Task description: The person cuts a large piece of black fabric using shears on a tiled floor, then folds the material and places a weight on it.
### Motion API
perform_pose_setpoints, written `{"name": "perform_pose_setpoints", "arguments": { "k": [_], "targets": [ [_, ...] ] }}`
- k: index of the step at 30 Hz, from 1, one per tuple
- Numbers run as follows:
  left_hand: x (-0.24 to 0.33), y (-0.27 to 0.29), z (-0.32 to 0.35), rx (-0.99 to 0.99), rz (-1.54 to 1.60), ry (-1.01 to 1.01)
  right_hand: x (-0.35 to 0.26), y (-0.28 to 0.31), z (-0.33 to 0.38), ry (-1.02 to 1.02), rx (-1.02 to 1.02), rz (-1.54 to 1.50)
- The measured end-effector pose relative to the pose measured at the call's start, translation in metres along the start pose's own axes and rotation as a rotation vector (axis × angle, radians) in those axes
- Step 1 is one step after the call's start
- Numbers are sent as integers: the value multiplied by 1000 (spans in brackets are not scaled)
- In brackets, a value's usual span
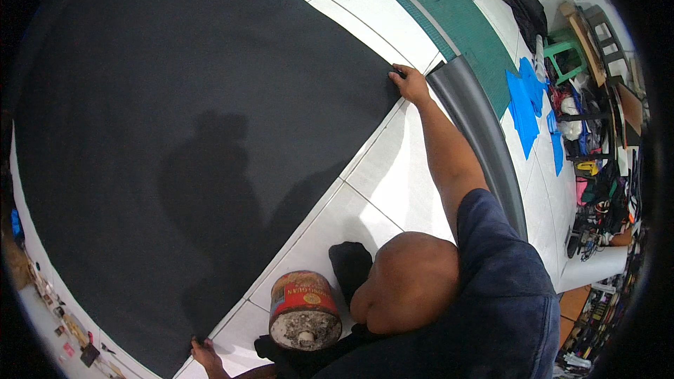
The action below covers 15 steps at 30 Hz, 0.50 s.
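Observation:
A wide black sheet of material (pixel 232 49) lies over the white tiled floor and fills most of the left side of the view. My right hand (pixel 411 85) reaches far forward and grips the sheet's far right corner, thumb and fingers pressed together. Down at the near edge, my left hand (pixel 205 356) pinches the sheet's near corner. Between my arms, close to my bent knee (pixel 414 274), is a round red and yellow tin can (pixel 304 302) with whitish crust over its end. My shadow falls across the sheet.
A dark grey roll of material (pixel 484 140) curves along the floor right of my right arm. Beyond it lie a green mat (pixel 449 10) and blue scraps (pixel 525 102). A green stool (pixel 564 56) and a cluttered rack (pixel 597 161) line the right side.

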State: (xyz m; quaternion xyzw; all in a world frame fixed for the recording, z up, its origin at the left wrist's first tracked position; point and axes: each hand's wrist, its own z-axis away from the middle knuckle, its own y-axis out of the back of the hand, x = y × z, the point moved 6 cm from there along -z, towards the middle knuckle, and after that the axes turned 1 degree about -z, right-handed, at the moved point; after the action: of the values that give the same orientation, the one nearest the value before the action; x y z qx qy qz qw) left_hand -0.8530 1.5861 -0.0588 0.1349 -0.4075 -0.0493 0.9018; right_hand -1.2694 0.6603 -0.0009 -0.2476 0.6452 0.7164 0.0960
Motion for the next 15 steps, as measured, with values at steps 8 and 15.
{"name": "perform_pose_setpoints", "arguments": {
  "k": [8,15],
  "targets": [
    [-4,9,-4,55,-12,15,15,-10,-8,0,-36,-57],
    [3,-2,10,142,-24,26,16,-5,-8,15,-70,-39]
  ]
}}
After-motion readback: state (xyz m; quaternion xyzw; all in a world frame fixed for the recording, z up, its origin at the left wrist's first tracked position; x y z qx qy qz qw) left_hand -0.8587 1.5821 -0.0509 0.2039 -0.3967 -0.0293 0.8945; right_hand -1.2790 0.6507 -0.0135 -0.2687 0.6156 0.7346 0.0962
